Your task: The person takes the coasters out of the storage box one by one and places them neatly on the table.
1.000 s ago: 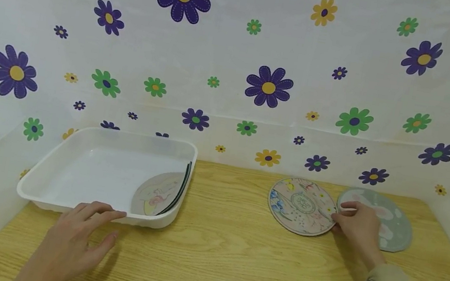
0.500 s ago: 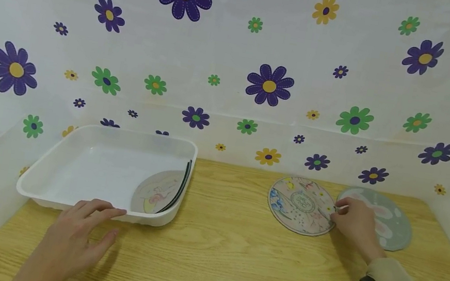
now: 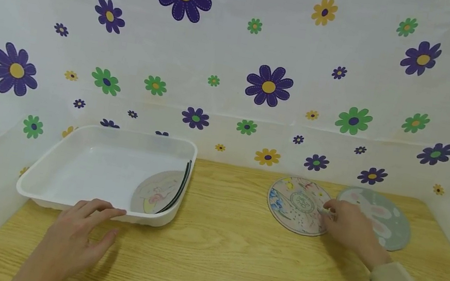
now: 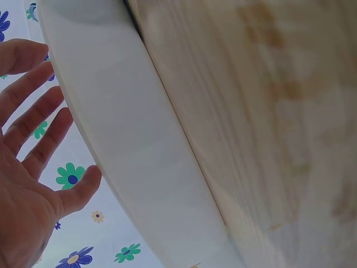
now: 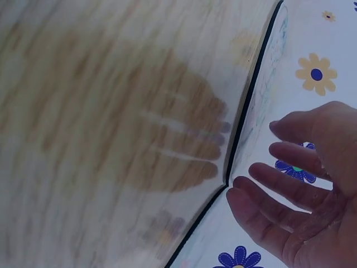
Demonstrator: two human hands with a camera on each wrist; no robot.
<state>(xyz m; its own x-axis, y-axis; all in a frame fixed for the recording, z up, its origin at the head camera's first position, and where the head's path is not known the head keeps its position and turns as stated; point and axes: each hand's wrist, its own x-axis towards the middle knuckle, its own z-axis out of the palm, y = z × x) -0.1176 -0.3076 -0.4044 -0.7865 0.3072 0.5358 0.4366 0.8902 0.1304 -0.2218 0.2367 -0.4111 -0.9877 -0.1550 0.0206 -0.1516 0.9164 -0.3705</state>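
On the bench point(image 3: 232, 264), left of your relaxed, empty right hand point(image 3: 350, 224), the floral mat point(image 3: 294, 203) looks light and bendy, so pinch its rim, while your loose, empty left hand point(image 3: 73, 234) touches the tray point(image 3: 47, 203).

A screened-off tabletop booth, seemingly: flower-print white sheeting point(image 3: 222, 46) walls in a wood-grain table point(image 3: 235, 240) on three sides (the wider room is hidden).

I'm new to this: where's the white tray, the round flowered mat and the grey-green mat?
White tray point(image 3: 102, 172): head view, on its bare floor.
Round flowered mat point(image 3: 301, 202): head view, on the emblem at its middle.
Grey-green mat point(image 3: 392, 220): head view, on its uncovered right part.
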